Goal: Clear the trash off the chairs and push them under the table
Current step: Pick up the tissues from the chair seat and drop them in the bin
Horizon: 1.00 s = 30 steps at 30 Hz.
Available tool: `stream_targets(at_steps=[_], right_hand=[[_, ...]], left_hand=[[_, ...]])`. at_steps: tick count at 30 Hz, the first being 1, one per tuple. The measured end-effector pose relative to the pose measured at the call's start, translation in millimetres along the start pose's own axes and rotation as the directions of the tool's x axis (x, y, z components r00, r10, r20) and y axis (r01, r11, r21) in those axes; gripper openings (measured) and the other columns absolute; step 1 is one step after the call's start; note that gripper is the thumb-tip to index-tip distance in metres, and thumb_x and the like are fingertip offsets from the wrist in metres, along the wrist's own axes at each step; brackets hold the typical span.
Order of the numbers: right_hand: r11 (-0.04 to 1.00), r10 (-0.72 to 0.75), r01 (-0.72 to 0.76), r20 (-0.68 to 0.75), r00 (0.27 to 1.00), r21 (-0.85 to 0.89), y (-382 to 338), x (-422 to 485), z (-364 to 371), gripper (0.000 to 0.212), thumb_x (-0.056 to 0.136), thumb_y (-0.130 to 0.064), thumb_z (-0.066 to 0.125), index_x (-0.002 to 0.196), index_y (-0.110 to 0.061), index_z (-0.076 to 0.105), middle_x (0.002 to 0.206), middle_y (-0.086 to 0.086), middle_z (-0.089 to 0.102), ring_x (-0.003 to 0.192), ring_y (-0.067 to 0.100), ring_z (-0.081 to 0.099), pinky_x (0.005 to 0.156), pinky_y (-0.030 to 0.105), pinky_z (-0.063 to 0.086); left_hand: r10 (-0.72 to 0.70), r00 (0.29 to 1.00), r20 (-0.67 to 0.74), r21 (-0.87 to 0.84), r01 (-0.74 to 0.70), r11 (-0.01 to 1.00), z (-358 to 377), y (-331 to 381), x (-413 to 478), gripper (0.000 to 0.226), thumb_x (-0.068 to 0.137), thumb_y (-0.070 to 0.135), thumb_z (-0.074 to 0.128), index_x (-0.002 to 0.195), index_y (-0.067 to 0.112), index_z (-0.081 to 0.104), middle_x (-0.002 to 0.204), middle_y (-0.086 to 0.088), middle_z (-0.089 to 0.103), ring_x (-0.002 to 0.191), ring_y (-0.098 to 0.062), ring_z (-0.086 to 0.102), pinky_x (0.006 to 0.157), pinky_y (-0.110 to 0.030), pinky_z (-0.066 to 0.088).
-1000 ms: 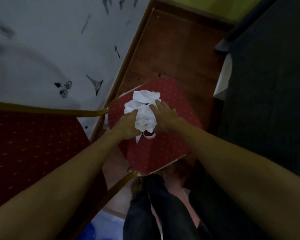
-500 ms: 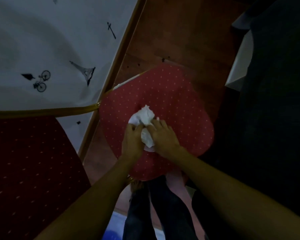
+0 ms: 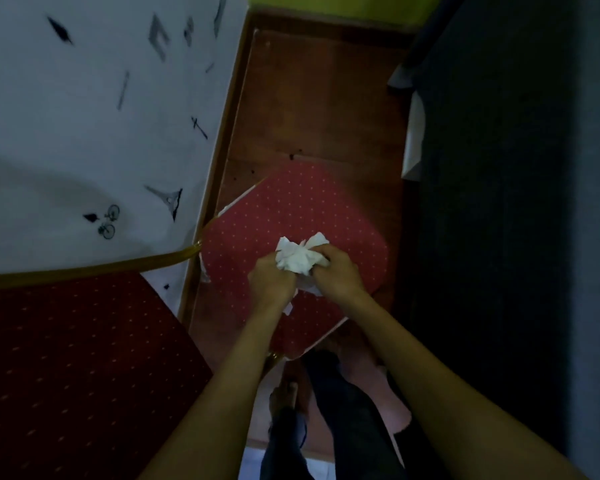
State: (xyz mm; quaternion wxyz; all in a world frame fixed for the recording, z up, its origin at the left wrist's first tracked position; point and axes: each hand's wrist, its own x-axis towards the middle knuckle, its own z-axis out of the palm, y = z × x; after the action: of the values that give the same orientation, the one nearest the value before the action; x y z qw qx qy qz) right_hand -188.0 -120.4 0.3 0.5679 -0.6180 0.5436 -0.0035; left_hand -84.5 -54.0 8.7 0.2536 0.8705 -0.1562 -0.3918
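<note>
Crumpled white tissue paper (image 3: pixel 300 258), bunched into a loose wad over the middle of the red chair seat (image 3: pixel 343 216), pinched from both sides. Left hand (image 3: pixel 271 282) curled shut around the wad's near-left edge, right hand (image 3: pixel 336 271) curled shut on its right edge, knuckles up, both meeting over the seat. Hard to tell whether the wad touches the cushion or sits just above it; a small white scrap pokes out below, between the two wrists.

Step in hand, by the look of it: gathering the trash off this seat, first half of the job. Next move probably calls for squeezing the wad tighter so no loose scrap drops, lifting it clear of the seat, carrying it away; no bin visible, so destination unknown. Only then free hands for pushing the seat in under the table (image 3: pixel 94 126) just left of it.

Paper: thin, soft, creased, light, easily compressed, prone to shedding bits. Seat: padded fabric, red with small pale dots, rounded corners, gold-toned metal frame (image 3: pixel 174 258) at its left edge. Second chair (image 3: pixel 66 358), darker red, same dotted fabric, left of and nearer than the seat, seemingly not yet pushed in. Table cover white, smooth, printed with small black motifs. Floor beyond the seat reddish-brown.
</note>
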Motion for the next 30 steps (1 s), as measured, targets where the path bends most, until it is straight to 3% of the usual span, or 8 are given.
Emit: stream_targets(at_steps=[6, 8, 11, 14, 19, 22, 26, 30], right_hand=[[0.992, -0.085, 0.098, -0.150, 0.985, 0.085, -30.5, -85.2, -23.0, 0.024, 0.091, -0.008, 0.060, 0.106, -0.019, 0.075, 0.097, 0.004, 0.077, 0.089, 0.023, 0.072, 0.076, 0.034, 0.057], [0.985, -0.075, 0.105, -0.217, 0.973, 0.133, -34.6, -122.1, -33.3, 0.026, 0.090, -0.007, 0.060, 0.107, -0.020, 0.075, 0.095, -0.001, 0.076, 0.087, 0.019, 0.072, 0.074, 0.031, 0.057], [0.967, -0.051, 0.130, -0.330, 0.942, 0.220, -30.9, -184.1, -50.7, 0.028, 0.088, -0.006, 0.060, 0.103, -0.024, 0.075, 0.091, -0.007, 0.075, 0.086, 0.012, 0.071, 0.073, 0.028, 0.056], [0.933, 0.019, 0.135, -0.419, 0.908, 0.334, -15.0, -248.6, -70.8, 0.026, 0.086, -0.009, 0.065, 0.096, -0.029, 0.077, 0.093, -0.007, 0.077, 0.089, 0.013, 0.072, 0.080, 0.034, 0.060], [0.859, 0.135, 0.190, -0.568, 0.812, 0.475, 26.0, -343.2, -105.0, 0.016, 0.087, -0.016, 0.069, 0.094, -0.028, 0.076, 0.090, -0.005, 0.078, 0.085, 0.014, 0.074, 0.075, 0.034, 0.062], [0.827, 0.200, 0.222, -0.639, 0.742, 0.516, 60.3, -391.1, -120.1, 0.016, 0.088, -0.016, 0.067, 0.088, -0.030, 0.074, 0.085, -0.007, 0.076, 0.079, 0.011, 0.071, 0.067, 0.026, 0.058], [0.798, 0.319, 0.216, -0.698, 0.641, 0.563, 118.2, -447.7, -134.0, 0.018, 0.085, -0.016, 0.067, 0.084, -0.032, 0.073, 0.087, -0.008, 0.076, 0.087, 0.015, 0.072, 0.076, 0.032, 0.058], [0.770, 0.435, 0.195, -0.724, 0.535, 0.607, 184.1, -495.7, -149.2, 0.021, 0.085, -0.012, 0.067, 0.085, -0.033, 0.074, 0.088, -0.008, 0.077, 0.087, 0.014, 0.072, 0.076, 0.032, 0.058]], left_hand=[[0.175, 0.983, 0.063, 0.005, -0.176, 0.984, -52.3, 31.6, -75.4, 0.030, 0.096, 0.028, 0.055, 0.117, 0.015, 0.072, 0.076, 0.003, 0.066, 0.060, -0.005, 0.060, 0.050, -0.018, 0.044], [0.219, 0.963, 0.156, 0.036, -0.227, 0.973, -65.9, 40.1, -104.9, 0.027, 0.094, 0.027, 0.058, 0.113, 0.013, 0.072, 0.073, 0.004, 0.066, 0.064, -0.010, 0.063, 0.056, -0.021, 0.048], [0.338, 0.901, 0.273, 0.011, -0.354, 0.935, -77.4, 47.2, -155.6, 0.027, 0.090, 0.029, 0.062, 0.108, 0.014, 0.075, 0.090, -0.005, 0.076, 0.085, -0.026, 0.073, 0.074, -0.036, 0.058], [0.447, 0.825, 0.346, -0.006, -0.474, 0.880, -73.3, 51.9, -207.8, 0.029, 0.082, 0.030, 0.059, 0.101, 0.019, 0.077, 0.088, -0.006, 0.079, 0.084, -0.030, 0.075, 0.075, -0.046, 0.060], [0.516, 0.731, 0.447, 0.006, -0.580, 0.815, -32.2, 68.5, -295.2, 0.023, 0.090, 0.031, 0.061, 0.094, 0.015, 0.077, 0.071, -0.004, 0.074, 0.068, -0.023, 0.073, 0.056, -0.029, 0.053], [0.588, 0.646, 0.486, -0.061, -0.646, 0.761, 4.8, 72.5, -348.6, 0.016, 0.090, 0.036, 0.063, 0.093, 0.027, 0.076, 0.079, 0.000, 0.078, 0.072, -0.019, 0.075, 0.057, -0.027, 0.055], [0.576, 0.552, 0.603, -0.081, -0.676, 0.732, 62.4, 66.3, -411.9, 0.005, 0.089, 0.039, 0.065, 0.093, 0.037, 0.068, 0.093, 0.007, 0.077, 0.082, -0.013, 0.073, 0.077, -0.031, 0.060], [0.477, 0.453, 0.753, -0.067, -0.668, 0.741, 124.1, 51.9, -466.9, 0.015, 0.087, 0.037, 0.068, 0.088, 0.023, 0.073, 0.087, 0.004, 0.079, 0.082, -0.014, 0.075, 0.074, -0.033, 0.061]])
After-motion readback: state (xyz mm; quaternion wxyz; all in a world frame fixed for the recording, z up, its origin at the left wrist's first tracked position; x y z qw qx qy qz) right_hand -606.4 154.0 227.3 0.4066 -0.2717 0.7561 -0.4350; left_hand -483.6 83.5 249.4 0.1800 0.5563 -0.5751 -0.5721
